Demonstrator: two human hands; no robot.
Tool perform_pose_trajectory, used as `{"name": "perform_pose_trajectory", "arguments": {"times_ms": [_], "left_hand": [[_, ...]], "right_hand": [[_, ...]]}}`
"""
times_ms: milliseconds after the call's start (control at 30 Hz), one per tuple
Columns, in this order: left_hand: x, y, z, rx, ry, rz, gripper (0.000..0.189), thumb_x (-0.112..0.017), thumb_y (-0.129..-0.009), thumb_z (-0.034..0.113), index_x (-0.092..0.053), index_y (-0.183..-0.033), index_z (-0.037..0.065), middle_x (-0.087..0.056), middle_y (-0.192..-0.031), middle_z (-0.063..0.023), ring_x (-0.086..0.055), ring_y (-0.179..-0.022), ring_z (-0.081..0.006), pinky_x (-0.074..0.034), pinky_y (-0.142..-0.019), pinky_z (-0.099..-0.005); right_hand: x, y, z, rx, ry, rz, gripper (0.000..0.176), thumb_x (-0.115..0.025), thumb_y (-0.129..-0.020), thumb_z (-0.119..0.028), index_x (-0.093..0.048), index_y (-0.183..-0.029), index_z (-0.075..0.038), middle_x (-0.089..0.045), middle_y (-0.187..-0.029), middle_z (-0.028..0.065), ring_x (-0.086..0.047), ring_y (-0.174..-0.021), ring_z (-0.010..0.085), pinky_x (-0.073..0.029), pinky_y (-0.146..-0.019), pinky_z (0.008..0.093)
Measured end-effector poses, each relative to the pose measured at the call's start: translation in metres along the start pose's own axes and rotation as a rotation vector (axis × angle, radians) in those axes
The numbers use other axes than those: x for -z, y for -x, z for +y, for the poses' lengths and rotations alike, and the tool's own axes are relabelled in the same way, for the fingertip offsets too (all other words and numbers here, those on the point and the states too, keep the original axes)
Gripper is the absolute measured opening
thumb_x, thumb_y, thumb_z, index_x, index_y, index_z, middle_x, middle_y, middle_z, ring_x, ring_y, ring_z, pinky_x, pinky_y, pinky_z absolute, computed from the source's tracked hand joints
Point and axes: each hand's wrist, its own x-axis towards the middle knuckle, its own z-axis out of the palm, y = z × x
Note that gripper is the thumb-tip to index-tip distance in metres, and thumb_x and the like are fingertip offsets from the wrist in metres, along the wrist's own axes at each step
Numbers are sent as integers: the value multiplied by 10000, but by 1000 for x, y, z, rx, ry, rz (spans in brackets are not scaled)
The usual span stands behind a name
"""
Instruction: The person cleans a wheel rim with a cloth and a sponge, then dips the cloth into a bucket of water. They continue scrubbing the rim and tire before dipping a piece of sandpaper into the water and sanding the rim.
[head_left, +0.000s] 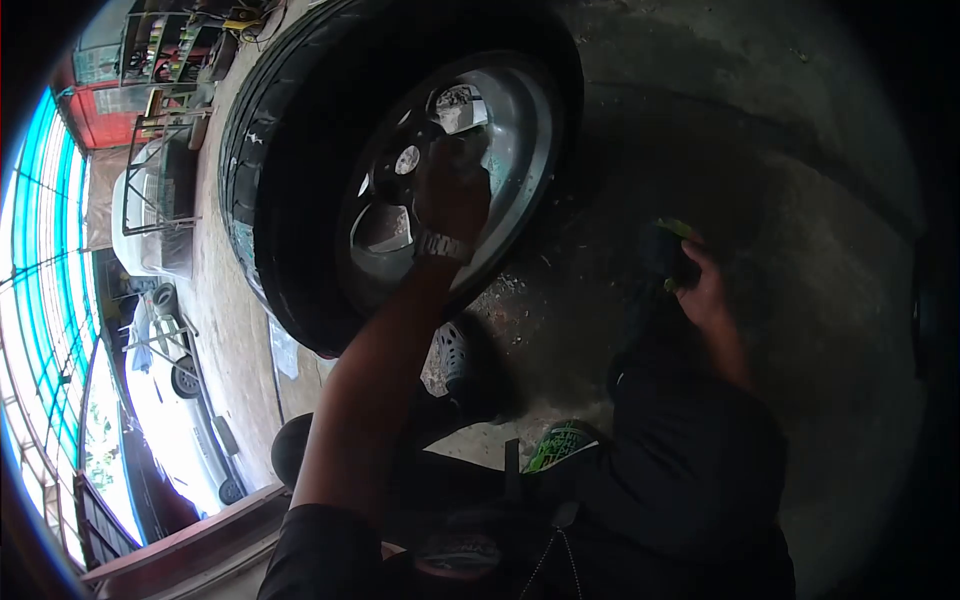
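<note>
A large tyre [245,190] with a silver alloy rim [535,140] stands tilted at the upper left. My left hand [455,195], with a watch on its wrist, reaches inside the rim near the spokes. Its fingers are lost in shadow, and anything it may hold cannot be made out. To the right, well apart from the wheel, my right hand [705,285] is closed around a dark object [662,250] with yellow-green edges. What that object is cannot be told.
Below the wheel are a grey perforated shoe [452,352] and a green-patterned shoe [565,445] on the concrete floor [830,300]. At the left are a covered car [150,215], a metal rack [165,40] and a white vehicle [190,430].
</note>
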Motion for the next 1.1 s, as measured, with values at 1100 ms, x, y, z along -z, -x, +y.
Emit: {"name": "perform_pose_trajectory", "arguments": {"times_ms": [1100], "left_hand": [[240,2,15,-614,-124,146,466,-924,-678,200,-711,-1090,148,-617,-1167,-127,-655,-999,-266,-582,-713,-335]], "right_hand": [[-76,-15,-3,-336,397,-113,423,-634,-1005,-247,-586,-1412,-141,-649,-1285,43,-615,-1166,189,-522,-903,372]]}}
